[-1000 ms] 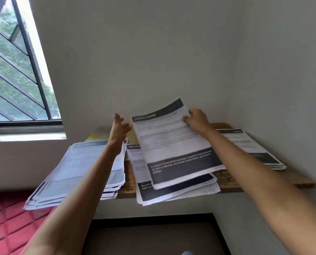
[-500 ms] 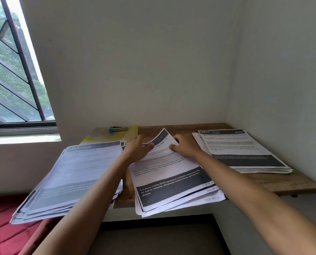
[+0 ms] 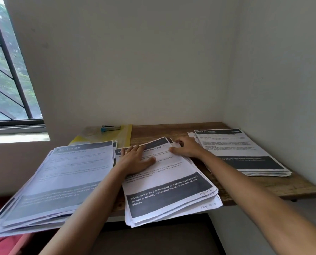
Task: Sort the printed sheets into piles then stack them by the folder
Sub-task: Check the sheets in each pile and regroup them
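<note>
Nearest the camera, two bare forearms reach forward from the bottom edge toward a wooden surface (image 3: 275,186) set into a wall corner. Three piles of printed sheets lie on it. The middle pile (image 3: 171,192) hangs a little over the near edge, its top sheet carrying a dark band with white text about photo frames. The left hand (image 3: 137,160) lies flat on the upper half of that top sheet, palm down, fingers spread and pointing away, the thumb stretched out to the right. The right hand (image 3: 187,148) rests on the far right corner of the same pile, its fingers curled over the sheet edges and its thumb on top; whether it pinches any sheet cannot be told. To the left, a larger, fanned pile (image 3: 61,181) headed with a dark strip overhangs the surface's left end, just beside the left forearm. To the right, a third pile (image 3: 241,153) marked 2937 lies beyond the right forearm. Farther back, a yellow folder (image 3: 124,137) lies against the wall, with a small stapler (image 3: 110,128) on it. A barred window (image 3: 8,74) is at far left.
</note>
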